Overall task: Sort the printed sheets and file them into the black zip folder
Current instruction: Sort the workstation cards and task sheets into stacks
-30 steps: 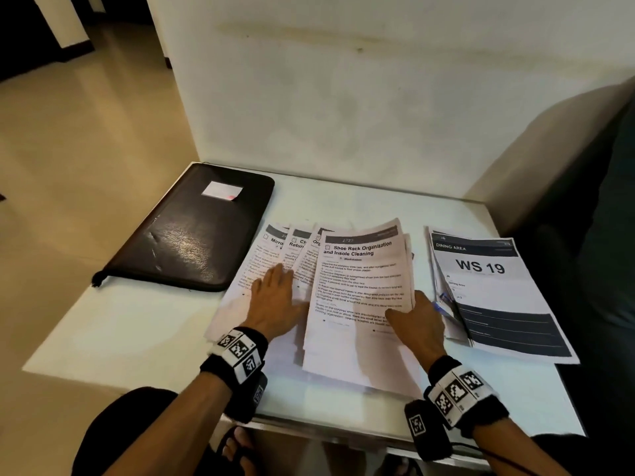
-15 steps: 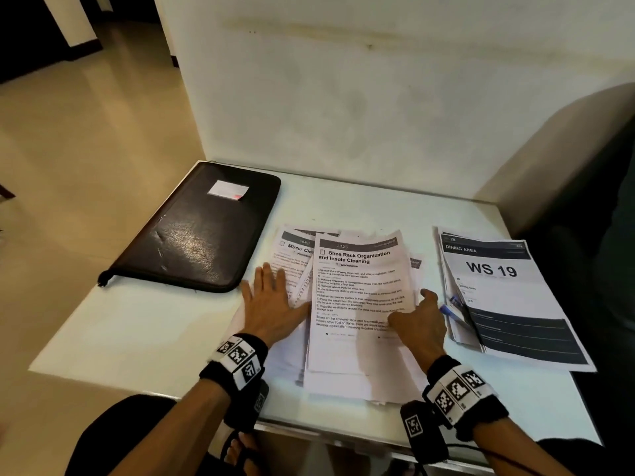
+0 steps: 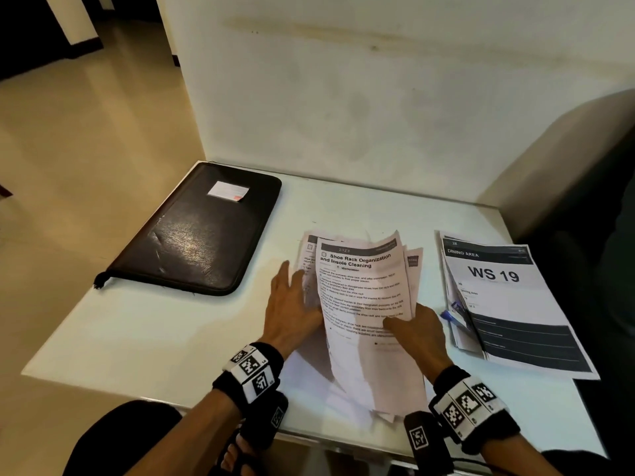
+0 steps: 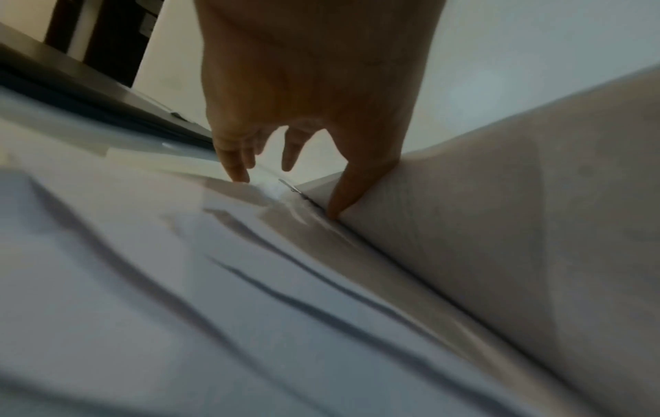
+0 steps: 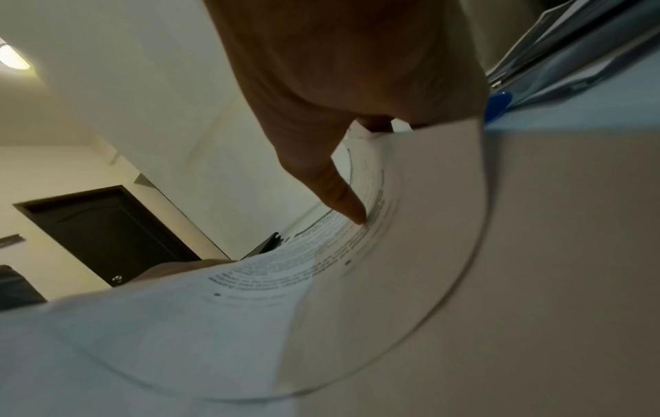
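Observation:
The black zip folder (image 3: pixel 196 231) lies closed at the table's back left. A stack of printed sheets (image 3: pixel 360 290), topped by "Shoe Rack Organization and Insole Cleaning", sits at the centre. My left hand (image 3: pixel 293 297) lies flat with straight fingers against the stack's left edge. In the left wrist view its fingers (image 4: pixel 235 172) touch the lower sheets while the thumb leans on the raised sheet. My right hand (image 3: pixel 415 331) pinches the stack's right edge, thumb (image 5: pixel 343 203) on the printed face and fingers hidden behind, so the sheets (image 5: pixel 393 282) curl upward.
A second pile headed "DINING AREA WS 19" (image 3: pixel 508 304) lies at the right, with a blue pen (image 3: pixel 450 316) at its left edge. The white table (image 3: pixel 165 338) stands against a wall. Its front edge is just past my wrists.
The fanned sheets have been pushed together into one stack. My left hand slid right against it, and my right hand took the right edge and lifted it.

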